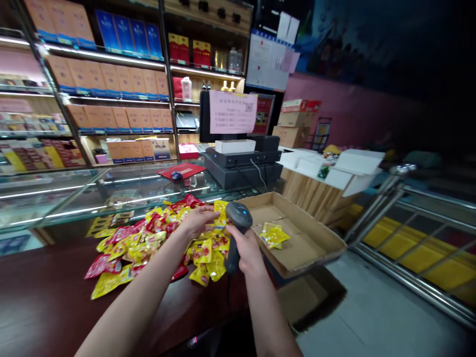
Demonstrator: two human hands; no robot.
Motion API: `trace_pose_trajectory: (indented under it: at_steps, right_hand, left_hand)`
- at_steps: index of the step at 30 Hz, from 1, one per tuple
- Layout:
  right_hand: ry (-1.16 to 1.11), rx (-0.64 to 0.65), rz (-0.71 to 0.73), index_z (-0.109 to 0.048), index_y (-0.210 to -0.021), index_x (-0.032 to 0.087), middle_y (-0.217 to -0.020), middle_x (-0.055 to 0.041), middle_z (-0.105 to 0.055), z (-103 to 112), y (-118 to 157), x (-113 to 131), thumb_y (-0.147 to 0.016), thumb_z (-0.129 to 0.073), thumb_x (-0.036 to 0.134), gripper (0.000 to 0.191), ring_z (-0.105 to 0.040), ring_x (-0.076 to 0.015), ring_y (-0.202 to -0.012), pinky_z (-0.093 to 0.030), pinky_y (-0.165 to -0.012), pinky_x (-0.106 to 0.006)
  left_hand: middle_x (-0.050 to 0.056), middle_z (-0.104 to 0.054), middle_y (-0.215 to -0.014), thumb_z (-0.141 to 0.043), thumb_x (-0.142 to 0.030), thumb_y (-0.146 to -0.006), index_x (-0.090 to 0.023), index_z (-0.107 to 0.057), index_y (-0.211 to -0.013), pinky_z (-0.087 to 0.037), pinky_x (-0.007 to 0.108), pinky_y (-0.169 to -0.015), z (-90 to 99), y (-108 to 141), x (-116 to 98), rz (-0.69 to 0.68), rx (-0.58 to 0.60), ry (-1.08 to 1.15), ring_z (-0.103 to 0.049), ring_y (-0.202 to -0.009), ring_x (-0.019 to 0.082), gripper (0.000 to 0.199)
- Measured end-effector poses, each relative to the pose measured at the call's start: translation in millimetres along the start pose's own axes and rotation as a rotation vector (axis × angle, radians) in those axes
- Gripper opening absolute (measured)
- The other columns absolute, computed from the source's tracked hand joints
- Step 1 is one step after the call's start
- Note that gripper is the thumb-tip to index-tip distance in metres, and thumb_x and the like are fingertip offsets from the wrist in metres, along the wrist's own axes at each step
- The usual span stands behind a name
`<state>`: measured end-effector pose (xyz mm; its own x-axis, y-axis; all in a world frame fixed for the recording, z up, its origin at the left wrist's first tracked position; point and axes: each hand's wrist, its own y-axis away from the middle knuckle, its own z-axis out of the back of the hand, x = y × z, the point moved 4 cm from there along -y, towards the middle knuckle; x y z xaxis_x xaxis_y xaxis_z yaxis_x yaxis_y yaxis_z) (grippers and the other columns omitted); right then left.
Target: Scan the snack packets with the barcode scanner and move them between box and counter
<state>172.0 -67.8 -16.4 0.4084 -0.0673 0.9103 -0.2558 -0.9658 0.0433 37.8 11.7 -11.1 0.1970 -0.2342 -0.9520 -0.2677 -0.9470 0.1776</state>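
My right hand [247,248] is wrapped round the handle of a dark grey barcode scanner [239,215], which stands roughly upright with a small blue light on its head. Just left of the scanner, my left hand [199,220] has its fingers closed on the edge of a yellow snack packet [220,210] held up in front of the scanner. Below and around my left hand spreads a heap of yellow and red snack packets [139,248] on the dark red-brown table [44,297]. More yellow packets lie right beneath the scanner.
An open cardboard box [308,238] at the right holds yellow packaging. Behind stand a glass counter [85,193], a red mouse pad [182,171] and a cash register [241,168]. A metal railing [409,267] runs along the right side; stocked shelves [115,96] line the back.
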Motion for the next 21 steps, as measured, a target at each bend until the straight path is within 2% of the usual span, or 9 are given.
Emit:
trace_pose_trajectory:
  at_steps: [3,6,9,11,13,15,18,21]
  right_hand:
    - [-0.022,-0.103,0.042,-0.067,-0.091,0.017,-0.084,-0.0031,-0.072,38.2,-12.8,28.1,-0.057,-0.075,0.029,0.037,-0.066,-0.0207,-0.079,-0.051,-0.073,-0.030]
    - [0.001,-0.187,0.131,-0.067,-0.093,0.018,-0.089,-0.0034,-0.072,77.2,-26.5,57.9,-0.058,-0.074,0.029,0.038,-0.066,-0.0217,-0.087,-0.051,-0.075,-0.029]
    - [0.051,-0.280,0.178,-0.066,-0.097,0.016,-0.091,-0.0057,-0.071,110.6,-37.2,78.2,-0.060,-0.073,0.033,0.042,-0.065,-0.0235,-0.087,-0.050,-0.071,-0.031]
    - [0.063,-0.345,0.176,-0.067,-0.097,0.016,-0.092,-0.0059,-0.071,125.7,-41.7,82.7,-0.059,-0.073,0.034,0.043,-0.065,-0.0236,-0.088,-0.050,-0.071,-0.031]
    - [0.072,-0.360,0.181,-0.068,-0.094,0.017,-0.095,-0.0054,-0.071,130.5,-44.3,81.4,-0.058,-0.073,0.033,0.040,-0.064,-0.0235,-0.092,-0.049,-0.074,-0.030]
    - [0.086,-0.318,0.180,-0.068,-0.091,0.017,-0.097,-0.0055,-0.071,123.9,-45.0,75.5,-0.058,-0.073,0.032,0.036,-0.063,-0.0238,-0.097,-0.048,-0.078,-0.030]
    - [0.100,-0.182,0.156,-0.069,-0.091,0.016,-0.098,-0.0057,-0.071,96.9,-41.5,60.3,-0.060,-0.071,0.031,0.034,-0.063,-0.0228,-0.098,-0.047,-0.081,-0.029]
    - [0.087,-0.014,0.045,-0.068,-0.094,0.016,-0.094,-0.0050,-0.072,58.9,-32.3,36.9,-0.061,-0.071,0.032,0.036,-0.065,-0.0213,-0.092,-0.048,-0.078,-0.028]
  left_hand:
    - [0.005,-0.065,-0.075,-0.080,-0.023,-0.063,-0.013,-0.063,-0.087,-0.049,0.017,-0.046,-54.3,-21.1,-4.6,0.027,0.140,0.043,-0.060,-0.058,0.010,0.032]
    - [0.010,-0.067,-0.085,-0.075,-0.023,-0.070,-0.011,-0.066,-0.094,-0.054,0.022,-0.054,-111.2,-43.7,-7.9,0.061,0.285,0.072,-0.064,-0.069,0.015,0.028]
    - [0.010,-0.067,-0.091,-0.074,-0.023,-0.072,-0.012,-0.069,-0.092,-0.058,0.029,-0.061,-151.0,-65.6,-6.3,0.046,0.272,0.034,-0.063,-0.080,0.017,0.023]
    - [0.010,-0.066,-0.093,-0.075,-0.023,-0.070,-0.013,-0.070,-0.090,-0.059,0.036,-0.066,-161.0,-76.4,-2.9,0.050,0.221,0.001,-0.062,-0.085,0.020,0.023]
    - [0.010,-0.066,-0.093,-0.077,-0.023,-0.067,-0.013,-0.070,-0.090,-0.059,0.041,-0.069,-157.4,-80.9,-0.7,0.067,0.196,-0.009,-0.062,-0.090,0.022,0.026]
    - [0.011,-0.066,-0.094,-0.078,-0.023,-0.066,-0.013,-0.069,-0.091,-0.059,0.043,-0.069,-140.4,-77.7,-2.4,0.071,0.166,-0.010,-0.062,-0.093,0.024,0.028]
    - [0.012,-0.065,-0.099,-0.078,-0.023,-0.066,-0.013,-0.068,-0.094,-0.060,0.041,-0.066,-97.4,-58.2,-11.6,0.048,0.095,-0.028,-0.062,-0.095,0.025,0.031]
    - [0.014,-0.065,-0.105,-0.078,-0.024,-0.066,-0.013,-0.067,-0.098,-0.060,0.037,-0.066,-45.9,-26.7,-22.6,0.014,0.028,-0.044,-0.062,-0.098,0.026,0.035]
